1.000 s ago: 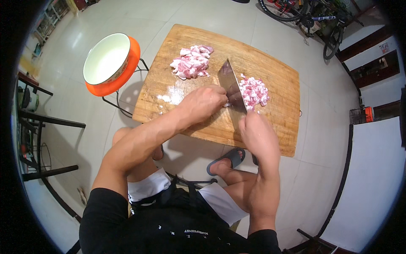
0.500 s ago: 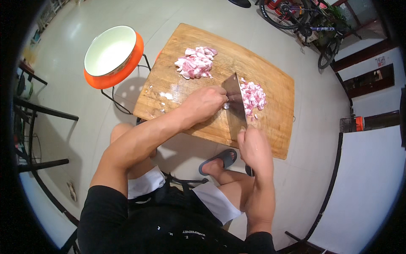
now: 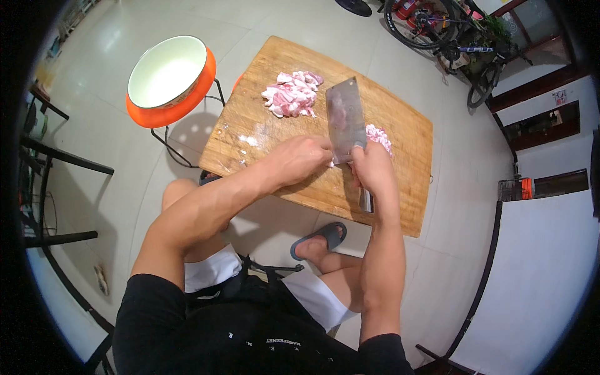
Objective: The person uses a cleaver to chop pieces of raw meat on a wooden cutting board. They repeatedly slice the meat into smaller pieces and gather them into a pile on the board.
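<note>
My right hand (image 3: pixel 373 169) is closed round a cleaver (image 3: pixel 345 115). Its broad blade is raised and turned with the flat face toward me, and the handle points to the near edge of the wooden chopping board (image 3: pixel 400 200). Against the blade's left edge, my left hand (image 3: pixel 305 161) is curled, fingertips pressed down on a small pale piece of meat (image 3: pixel 331 164), mostly hidden under them. A pile of sliced pink-and-white meat (image 3: pixel 292 95) lies on the board's far left. Partly covered by the blade and right hand is a heap of diced meat (image 3: pixel 379 137).
Left of the board, a white enamel bowl (image 3: pixel 167 74) sits on an orange round stool (image 3: pixel 172 115) with black legs. Black metal legs (image 3: pixel 69 156) of furniture stand at the far left. A bicycle (image 3: pixel 437 31) stands at the back right, and a white panel (image 3: pixel 531 269) at the right.
My right hand has lifted the cleaver and moved it away from me, tilting the blade so its flat face shows and covers part of the diced heap. My left hand stays nearly in place.
</note>
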The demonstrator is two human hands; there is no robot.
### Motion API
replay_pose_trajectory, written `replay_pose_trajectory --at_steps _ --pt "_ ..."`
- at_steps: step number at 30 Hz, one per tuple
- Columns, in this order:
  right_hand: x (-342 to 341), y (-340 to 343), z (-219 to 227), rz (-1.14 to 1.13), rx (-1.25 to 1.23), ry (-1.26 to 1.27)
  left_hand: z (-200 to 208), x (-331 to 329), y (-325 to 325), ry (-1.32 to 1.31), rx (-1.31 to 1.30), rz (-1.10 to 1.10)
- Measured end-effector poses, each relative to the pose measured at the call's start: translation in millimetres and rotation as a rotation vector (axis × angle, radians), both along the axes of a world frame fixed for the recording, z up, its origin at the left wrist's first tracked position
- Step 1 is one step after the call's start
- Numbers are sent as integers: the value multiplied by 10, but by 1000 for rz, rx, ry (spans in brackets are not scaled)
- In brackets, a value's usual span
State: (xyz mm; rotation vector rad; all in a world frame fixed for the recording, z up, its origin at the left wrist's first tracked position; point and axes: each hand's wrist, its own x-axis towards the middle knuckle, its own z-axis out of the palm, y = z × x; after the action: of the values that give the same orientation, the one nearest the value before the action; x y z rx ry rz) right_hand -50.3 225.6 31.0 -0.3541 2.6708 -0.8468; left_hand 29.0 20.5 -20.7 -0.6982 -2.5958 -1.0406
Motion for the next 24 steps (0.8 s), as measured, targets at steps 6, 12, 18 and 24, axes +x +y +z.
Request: replay_pose_trajectory --at_steps 6,12,18,24 --pt "231 42 194 -73 -229 -119 -54 53 3 22 63 139" --pt "455 179 299 16 -54 35 40 43 9 37 35 141" --pt "757 140 551 136 214 184 -46 36 -30 20 -20 133" --pt "835 18 557 145 320 137 -45 36 13 -20 21 143"
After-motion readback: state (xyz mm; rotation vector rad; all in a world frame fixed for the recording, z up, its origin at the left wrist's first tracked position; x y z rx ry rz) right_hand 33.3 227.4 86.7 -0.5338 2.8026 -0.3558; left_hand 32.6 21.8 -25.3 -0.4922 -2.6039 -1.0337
